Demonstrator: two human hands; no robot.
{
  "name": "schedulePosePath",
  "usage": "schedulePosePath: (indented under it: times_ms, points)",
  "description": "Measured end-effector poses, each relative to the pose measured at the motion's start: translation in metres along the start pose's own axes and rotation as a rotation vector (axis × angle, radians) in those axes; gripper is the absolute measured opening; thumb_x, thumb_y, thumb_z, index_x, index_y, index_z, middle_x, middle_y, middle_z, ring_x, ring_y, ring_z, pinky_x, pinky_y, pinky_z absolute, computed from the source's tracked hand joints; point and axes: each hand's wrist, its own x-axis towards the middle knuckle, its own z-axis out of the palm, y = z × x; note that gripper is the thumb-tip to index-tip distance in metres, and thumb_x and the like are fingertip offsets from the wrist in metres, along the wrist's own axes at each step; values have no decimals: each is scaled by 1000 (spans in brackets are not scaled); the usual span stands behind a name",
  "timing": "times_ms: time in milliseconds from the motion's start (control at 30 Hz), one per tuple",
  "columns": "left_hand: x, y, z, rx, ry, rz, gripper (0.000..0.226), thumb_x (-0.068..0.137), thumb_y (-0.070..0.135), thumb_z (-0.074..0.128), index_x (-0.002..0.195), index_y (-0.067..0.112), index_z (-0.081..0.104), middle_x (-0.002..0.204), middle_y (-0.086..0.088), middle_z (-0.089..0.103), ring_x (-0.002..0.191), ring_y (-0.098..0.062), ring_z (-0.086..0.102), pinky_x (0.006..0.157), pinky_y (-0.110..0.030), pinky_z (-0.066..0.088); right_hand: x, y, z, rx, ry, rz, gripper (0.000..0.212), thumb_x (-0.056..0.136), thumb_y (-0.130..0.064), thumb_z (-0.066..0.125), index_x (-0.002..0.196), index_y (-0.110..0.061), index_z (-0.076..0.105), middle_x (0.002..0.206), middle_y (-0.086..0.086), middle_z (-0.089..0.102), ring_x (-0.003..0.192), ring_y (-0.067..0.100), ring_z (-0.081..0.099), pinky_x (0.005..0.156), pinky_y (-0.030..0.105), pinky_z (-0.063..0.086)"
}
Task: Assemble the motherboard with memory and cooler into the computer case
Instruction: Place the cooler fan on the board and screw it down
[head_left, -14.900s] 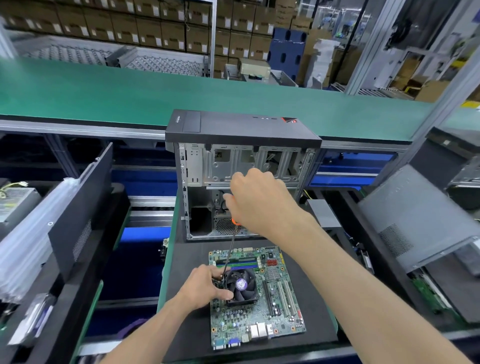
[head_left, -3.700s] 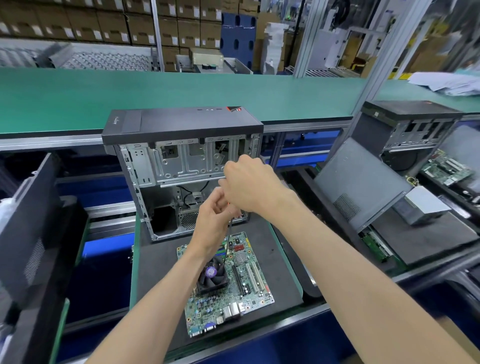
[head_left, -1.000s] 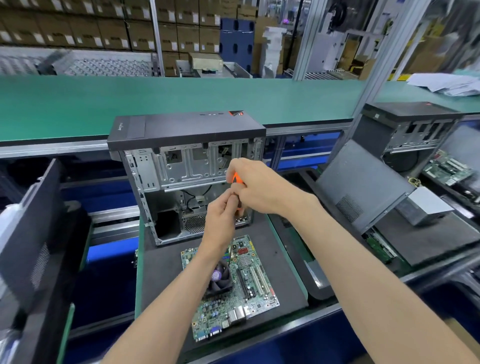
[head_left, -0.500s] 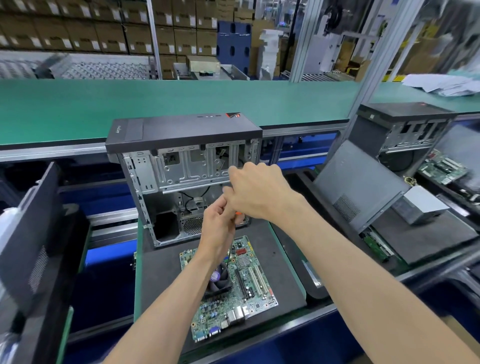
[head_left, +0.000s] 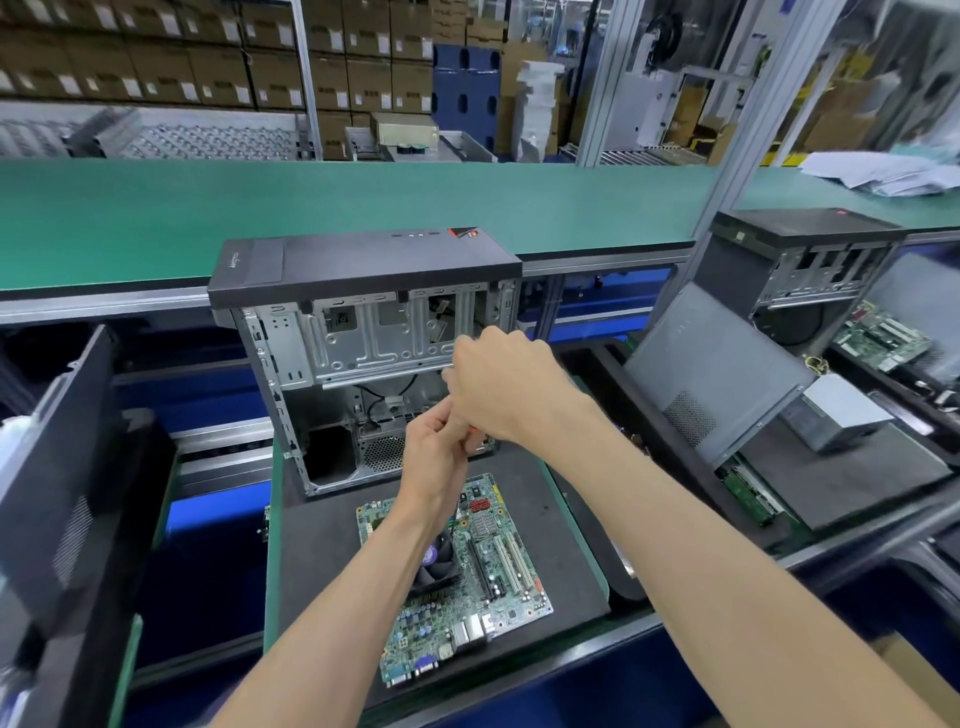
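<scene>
A green conveyor belt (head_left: 156, 218) spans the upper half of the frame. Below it at centre, the open computer case (head_left: 363, 358) stands on a dark foam pallet (head_left: 566, 551). The motherboard (head_left: 488, 582) with its cooler fan (head_left: 439, 564) lies flat on the pallet, lower centre, outside the case. Above it, the right hand (head_left: 506, 384) curls around an orange-handled screwdriver (head_left: 471, 430), mostly hidden. The left hand (head_left: 439, 457) pinches at the tool just below, fingertips touching the right hand.
</scene>
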Motion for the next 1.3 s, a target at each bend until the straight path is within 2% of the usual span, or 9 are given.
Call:
schedulePosePath:
  times_ms: [167,367,533,667,800,900,1100,1167,1300]
  points:
    - [2,7,-2,15,19,-76,32,72,-5,45,55,19,57,52,8,36,51,-9,28,52,-22,28,-2,0,-4,201,-125,-107,22,77,-30,56,84,-17,40,79,-5,35,74,27,44,63,37,35]
    - [-8,7,-10,-109,28,-34,15,83,-7,57,94,3,60,79,-8,50,69,-16,40,62,-27,34,1,-11,6,175,-34,-5,25,86,-23,62,84,-12,40,71,-3,27,73,28,40,64,38,34]
    - [-8,3,-4,-74,83,-20,43,93,-14,45,69,14,66,64,2,50,60,-11,39,58,-21,36,2,-9,8,116,27,3,15,97,-27,53,93,-13,48,76,0,30,75,27,38,64,39,32]
    - [-5,2,2,-34,137,-48,45,84,-6,42,53,23,57,52,7,36,52,-9,31,52,-19,35,0,-4,6,166,-58,-90,21,85,-28,58,89,-15,42,83,-1,35,77,29,48,63,38,37]
    - [-9,4,-4,-108,85,-85,22,72,-4,49,67,13,62,67,-2,43,65,-13,33,62,-23,36,0,-4,5,195,-100,-103,23,79,-25,61,85,-15,41,80,-1,37,78,29,48,65,37,37]
    - [-11,1,-7,-86,9,-35,24,82,-12,48,90,5,64,79,-7,50,74,-15,39,69,-23,39,-1,-4,8,171,-47,-55,22,84,-21,59,87,-12,38,73,-2,31,73,29,43,57,34,33]
    - [-9,1,1,-52,-24,-17,57,96,-9,37,66,24,72,64,16,59,60,1,52,65,-15,45,-1,0,8,141,-10,-22,23,98,-31,50,90,-14,35,77,-2,33,75,27,43,62,38,32]
    - [-5,1,2,-46,37,-34,52,90,-10,38,58,24,62,59,12,47,55,-4,40,63,-23,38,0,2,6,209,-67,-79,20,91,-27,54,88,-15,39,80,-1,38,77,28,50,62,37,36]
    - [-3,-3,-9,-30,106,-95,42,97,-4,34,68,16,56,64,1,34,63,-15,24,69,-31,29,5,2,2,294,-156,-144,23,78,-23,62,92,-14,48,90,1,48,81,23,49,62,31,31]
